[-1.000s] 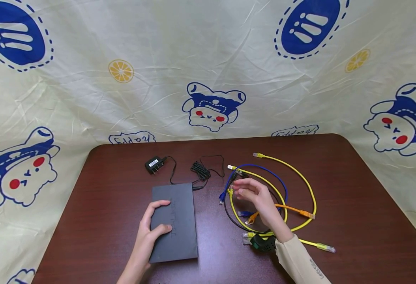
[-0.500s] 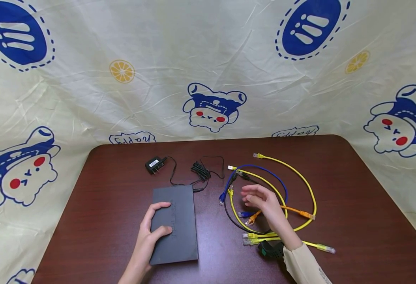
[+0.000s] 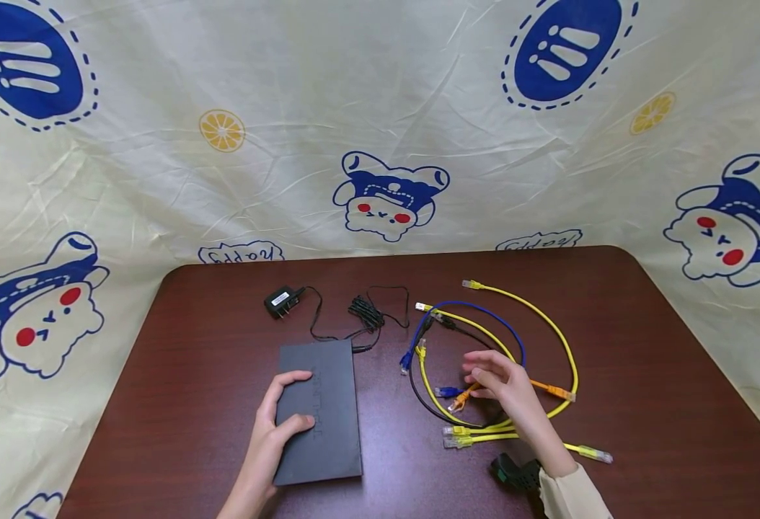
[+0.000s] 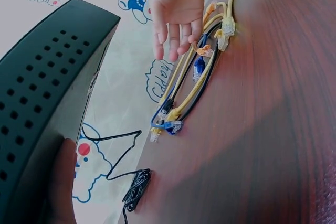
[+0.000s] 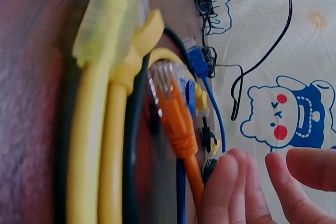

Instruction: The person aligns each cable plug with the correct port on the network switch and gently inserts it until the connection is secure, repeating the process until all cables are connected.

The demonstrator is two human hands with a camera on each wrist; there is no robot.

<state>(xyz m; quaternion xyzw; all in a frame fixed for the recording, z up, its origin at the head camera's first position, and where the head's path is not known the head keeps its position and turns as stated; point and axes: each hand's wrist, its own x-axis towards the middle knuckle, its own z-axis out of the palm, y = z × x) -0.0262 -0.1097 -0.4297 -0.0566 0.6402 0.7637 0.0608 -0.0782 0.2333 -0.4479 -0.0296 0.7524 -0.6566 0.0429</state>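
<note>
My left hand (image 3: 268,422) grips the left edge of a flat dark grey network box (image 3: 328,432), thumb and a finger on its top face, which bears raised lettering. In the left wrist view the same box (image 4: 47,72) shows rows of square vent holes, and part of a finger (image 4: 64,177) lies along its side. My right hand (image 3: 506,386) hovers over a loose pile of network cables, fingers loosely curved and holding nothing. An orange cable (image 5: 176,119) and yellow cables (image 5: 86,145) lie beside it in the right wrist view. A blue cable (image 3: 484,305) loops through the pile.
A black power adapter (image 3: 282,301) lies at the back left of the brown table (image 3: 179,404). Its bundled cord (image 3: 367,310) runs to the box's far end, where a black plug (image 3: 361,348) shows. A printed cloth (image 3: 289,194) hangs behind the table.
My right hand has drawn back to the right and toward me, away from the left side of the cable pile. The left hand and the network box are almost unmoved.
</note>
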